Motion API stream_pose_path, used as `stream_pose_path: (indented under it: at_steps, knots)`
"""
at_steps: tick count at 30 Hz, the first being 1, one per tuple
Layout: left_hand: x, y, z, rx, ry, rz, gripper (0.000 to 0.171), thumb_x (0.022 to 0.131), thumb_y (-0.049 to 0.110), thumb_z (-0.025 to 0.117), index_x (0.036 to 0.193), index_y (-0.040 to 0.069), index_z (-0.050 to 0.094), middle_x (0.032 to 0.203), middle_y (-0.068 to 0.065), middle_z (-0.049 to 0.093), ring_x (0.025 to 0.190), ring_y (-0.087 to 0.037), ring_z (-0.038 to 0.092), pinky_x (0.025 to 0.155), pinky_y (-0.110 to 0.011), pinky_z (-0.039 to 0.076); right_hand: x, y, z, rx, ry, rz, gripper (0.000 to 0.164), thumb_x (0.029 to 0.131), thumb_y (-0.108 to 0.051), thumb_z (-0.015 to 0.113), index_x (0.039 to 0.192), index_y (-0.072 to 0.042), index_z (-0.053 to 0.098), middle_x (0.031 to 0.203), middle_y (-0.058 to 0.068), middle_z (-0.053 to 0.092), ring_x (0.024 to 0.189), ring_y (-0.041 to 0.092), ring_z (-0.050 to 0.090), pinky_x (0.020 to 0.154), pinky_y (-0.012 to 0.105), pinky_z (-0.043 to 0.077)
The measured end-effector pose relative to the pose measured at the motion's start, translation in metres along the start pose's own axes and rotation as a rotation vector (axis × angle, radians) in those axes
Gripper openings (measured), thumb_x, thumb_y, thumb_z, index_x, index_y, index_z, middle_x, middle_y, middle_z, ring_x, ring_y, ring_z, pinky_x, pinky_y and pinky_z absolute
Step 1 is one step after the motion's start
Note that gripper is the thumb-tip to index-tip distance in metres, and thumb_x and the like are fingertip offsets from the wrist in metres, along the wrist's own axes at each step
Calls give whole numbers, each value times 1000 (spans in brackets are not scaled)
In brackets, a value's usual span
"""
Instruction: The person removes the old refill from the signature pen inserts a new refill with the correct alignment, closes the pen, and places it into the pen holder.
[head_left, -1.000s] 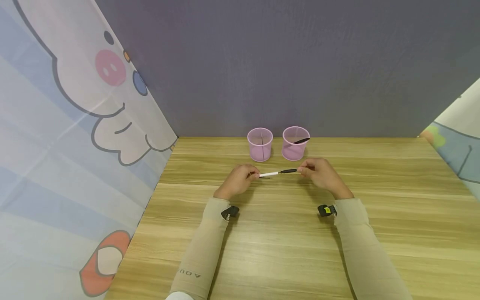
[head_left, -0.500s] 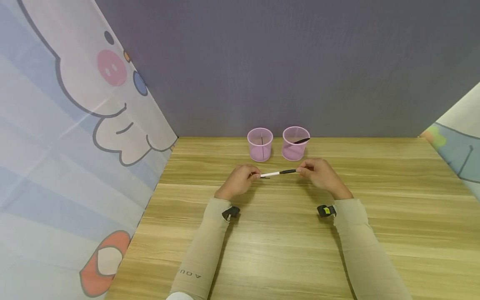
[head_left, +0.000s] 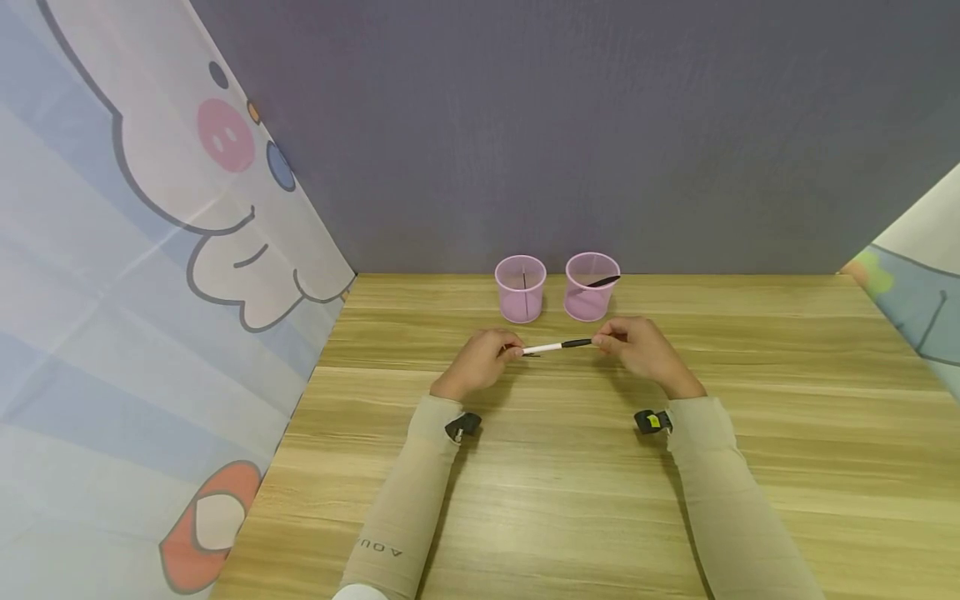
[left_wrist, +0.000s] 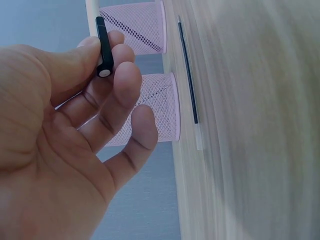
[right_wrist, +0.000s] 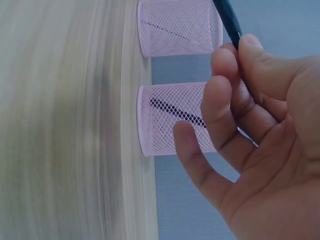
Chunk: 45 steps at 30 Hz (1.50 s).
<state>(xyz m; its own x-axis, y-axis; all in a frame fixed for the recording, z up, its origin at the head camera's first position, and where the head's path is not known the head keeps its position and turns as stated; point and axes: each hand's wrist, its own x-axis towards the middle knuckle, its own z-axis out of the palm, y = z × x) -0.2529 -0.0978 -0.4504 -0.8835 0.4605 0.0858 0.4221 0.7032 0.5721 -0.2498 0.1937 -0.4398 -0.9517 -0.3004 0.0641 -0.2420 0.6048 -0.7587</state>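
Note:
Both hands hold one ballpoint pen between them, level above the table. My left hand (head_left: pixel 480 358) pinches the white barrel (head_left: pixel 542 348) between thumb and fingers, near its black clip (left_wrist: pixel 103 47). At the other end, my right hand (head_left: pixel 641 348) pinches the black front part (head_left: pixel 576 342) with thumb and index finger. White and black parts meet in one line with no gap showing. Below the left hand, a thin dark pen refill (left_wrist: pixel 187 70) with a pale end lies on the table.
Two pink mesh cups stand behind the hands. The left cup (head_left: pixel 520 304) holds a thin dark stick like a refill; a black pen part (head_left: pixel 603 282) leans out of the right cup (head_left: pixel 586 305). A grey wall (head_left: pixel 585 133) rises behind the wooden table (head_left: pixel 540 500).
The white barrel and left hand have moved slightly right toward the black part. A narrow gap between the two parts, visible one second ago, has closed. The right hand has hardly moved.

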Motion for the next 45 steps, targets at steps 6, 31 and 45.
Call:
stream_pose_path:
  at_steps: [6, 31, 45]
  knots:
    - [0, 0, 1, 5, 8, 8, 16, 102, 18, 62, 107, 9, 75, 111, -4, 75, 101, -18, 68, 94, -37, 55, 0, 1, 0, -2, -2, 5, 22, 103, -19, 63, 96, 1, 71, 87, 14, 68, 76, 18, 57, 66, 29, 48]
    - [1, 1, -1, -1, 13, 26, 17, 102, 18, 62, 107, 8, 75, 101, -2, 75, 91, -13, 66, 86, -33, 56, 2, 3, 0, -1, -47, -19, 32, 107, -19, 54, 87, 3, 66, 77, 10, 66, 70, 16, 56, 63, 25, 45]
    - [0, 0, -1, -14, 18, 31, 17, 103, 18, 62, 107, 8, 75, 101, -2, 74, 88, -13, 64, 84, -32, 55, 1, 2, -1, 61, -60, 28, 39, 108, -29, 52, 98, 4, 70, 84, 13, 68, 76, 18, 61, 68, 26, 51]
